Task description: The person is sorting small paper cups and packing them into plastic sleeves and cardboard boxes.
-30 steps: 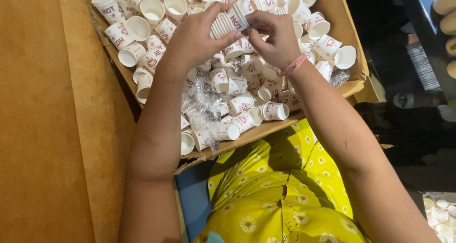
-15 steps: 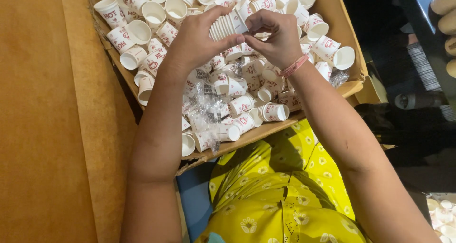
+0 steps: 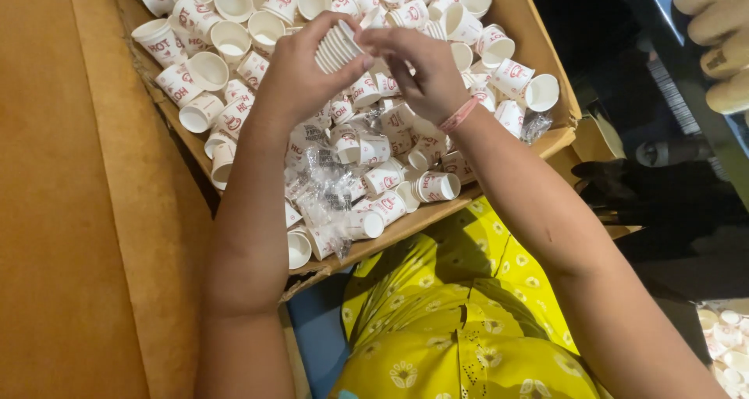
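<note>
Stack of nested paper cups (image 3: 337, 46) held sideways above cardboard box (image 3: 538, 40), between both hands. Left hand (image 3: 300, 71) fingers clenched round stack. Right hand (image 3: 421, 71) fingers pinch at stack's near end; pink band (image 3: 459, 114) on wrist. Loose white cups with red print (image 3: 234, 40) fill box, clear plastic wrap (image 3: 328, 192) among them. Yellow flowered garment (image 3: 460, 329) below.

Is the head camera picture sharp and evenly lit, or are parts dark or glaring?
Head view: the paper cups and left hand are brightly lit and fairly sharp; the plastic wrap glints; the upper right corner is deep shadow; the cardboard box edges bend slightly from lens distortion.
</note>
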